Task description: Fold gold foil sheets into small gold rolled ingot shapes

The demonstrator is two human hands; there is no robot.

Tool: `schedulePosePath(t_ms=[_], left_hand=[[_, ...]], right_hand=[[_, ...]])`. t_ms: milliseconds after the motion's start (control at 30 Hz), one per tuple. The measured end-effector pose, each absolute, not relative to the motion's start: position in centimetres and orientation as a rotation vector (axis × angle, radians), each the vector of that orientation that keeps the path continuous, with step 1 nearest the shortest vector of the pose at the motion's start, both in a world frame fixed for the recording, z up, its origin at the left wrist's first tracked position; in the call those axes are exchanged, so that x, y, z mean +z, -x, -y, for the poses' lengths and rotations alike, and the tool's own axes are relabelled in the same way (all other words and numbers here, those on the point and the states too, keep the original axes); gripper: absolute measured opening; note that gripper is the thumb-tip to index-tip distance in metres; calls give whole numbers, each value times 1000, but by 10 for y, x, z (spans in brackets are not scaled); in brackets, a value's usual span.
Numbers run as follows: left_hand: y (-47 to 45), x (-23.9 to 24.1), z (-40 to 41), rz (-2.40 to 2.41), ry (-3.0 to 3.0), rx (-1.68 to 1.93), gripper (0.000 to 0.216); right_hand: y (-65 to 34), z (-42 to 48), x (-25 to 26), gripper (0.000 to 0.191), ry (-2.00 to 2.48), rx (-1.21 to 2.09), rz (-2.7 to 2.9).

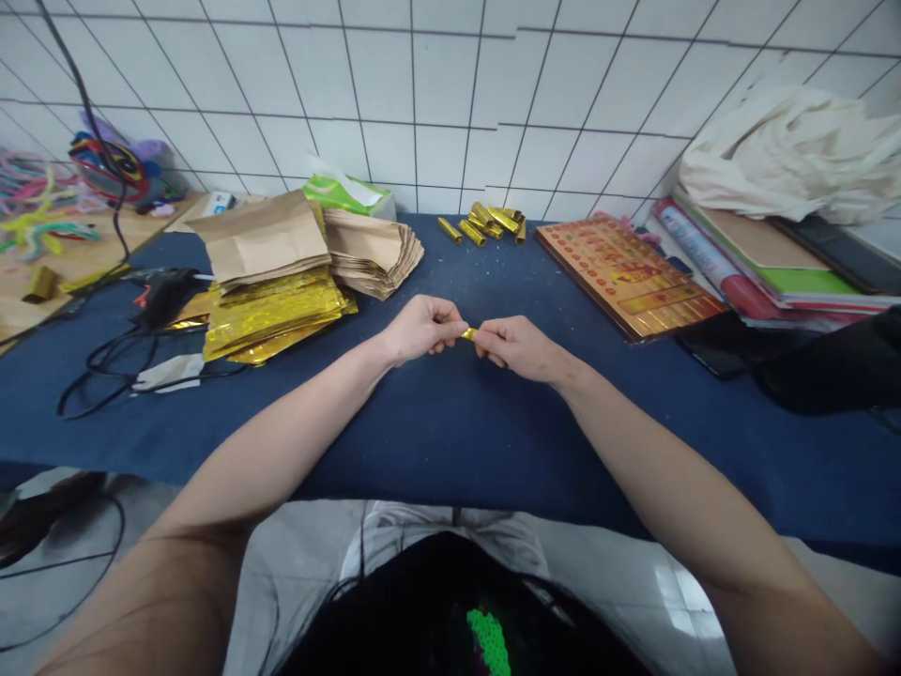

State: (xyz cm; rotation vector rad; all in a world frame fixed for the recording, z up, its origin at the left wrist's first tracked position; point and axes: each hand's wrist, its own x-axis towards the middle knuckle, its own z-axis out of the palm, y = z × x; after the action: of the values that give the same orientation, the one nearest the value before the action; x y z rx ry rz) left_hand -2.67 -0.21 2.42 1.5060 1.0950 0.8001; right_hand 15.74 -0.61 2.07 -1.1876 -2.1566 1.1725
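Between my two hands, just above the blue cloth [450,432], is a small gold foil paper roll [469,333], mostly covered by fingers. My left hand [424,329] pinches its left end between thumb and fingers. On the other end, my right hand [517,345] is closed in a similar pinch. Beyond them, near the wall, lie several finished-looking gold foil rolls [485,222] in a loose pile. To the left of my left hand are stacked gold foil sheets [271,314], with brown paper sheets [264,239] on top and beside them.
A black glue gun [165,296] with a looping cord lies at left. Behind the stacks stands a green tissue pack [348,195]. On the right are an orange-gold printed packet [626,272], a dark phone [728,343] and piled books under a white cloth bag [795,155].
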Motion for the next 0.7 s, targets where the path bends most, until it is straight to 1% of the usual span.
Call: schedulePosePath(t_ms=[100, 200, 267, 367, 467, 533, 567, 700], left_hand=[[37, 26, -5, -1131, -1471, 883, 17], [42, 27, -8, -1141, -1457, 889, 18], [43, 27, -9, -1123, -1434, 871, 19], [45, 27, -9, -1086, -1329, 856, 25], [45, 26, -11, -1072, -1188, 876, 20], [44, 25, -12, -1068, -1133, 890, 13], [44, 25, -13, -1076, -1118, 879, 13], [42, 25, -12, -1185, -1102, 755, 28]], right_hand=[[-162, 3, 23, 36, 1217, 1144, 2131], [-164, 1, 22, 37, 1189, 991, 2185], [-164, 1, 19, 36, 1205, 809, 2234], [-163, 2, 13, 34, 1283, 389, 2320], [-162, 3, 7, 32, 1286, 7, 2383], [-161, 4, 5, 32, 1258, -150, 2403], [-161, 4, 5, 33, 1249, -210, 2407], [-160, 6, 8, 34, 1254, -367, 2413]])
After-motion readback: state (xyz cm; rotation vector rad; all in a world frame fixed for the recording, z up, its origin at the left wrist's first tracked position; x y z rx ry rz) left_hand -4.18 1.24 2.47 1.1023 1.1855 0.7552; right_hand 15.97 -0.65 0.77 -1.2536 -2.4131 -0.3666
